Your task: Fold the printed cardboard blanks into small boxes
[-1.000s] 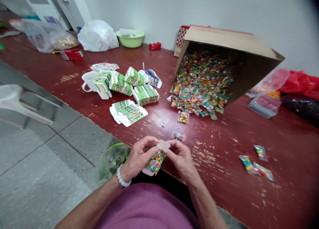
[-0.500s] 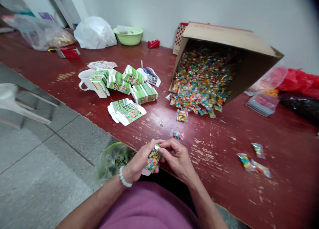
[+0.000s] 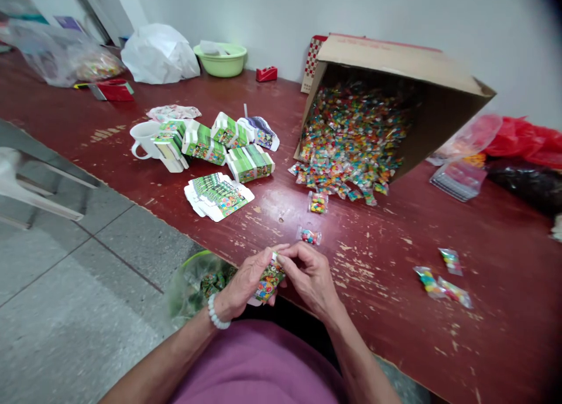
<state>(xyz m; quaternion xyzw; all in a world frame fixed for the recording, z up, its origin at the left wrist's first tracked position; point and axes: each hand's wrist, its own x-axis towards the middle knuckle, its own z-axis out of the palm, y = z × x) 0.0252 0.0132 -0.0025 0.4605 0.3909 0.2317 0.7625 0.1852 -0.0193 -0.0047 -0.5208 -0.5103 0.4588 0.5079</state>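
Note:
Over the table's front edge, my left hand [image 3: 244, 281] is wrapped round a small green printed candy box [image 3: 268, 284]. My right hand [image 3: 309, 275] pinches the white flap at the box's upper end between thumb and fingers. A white flap also sticks out at the lower end. Just beyond my fingers lies a clear packet of coloured candies [image 3: 309, 235], with a second candy packet [image 3: 318, 202] behind it. To the left is a fanned stack of flat green box blanks [image 3: 218, 196]. What is inside the box is hidden.
A tipped cardboard carton [image 3: 395, 58] spills many candy packets. Strapped bundles of box blanks [image 3: 251, 163] lie beside a white mug [image 3: 144, 139]. Three candy packets [image 3: 451, 261] rest at the right. Below the table edge stands a bag-lined green bin [image 3: 180, 293].
The view has shifted slightly. My right fingers have pressed closer on the upper flap, and the box is tilted a little differently in my left hand.

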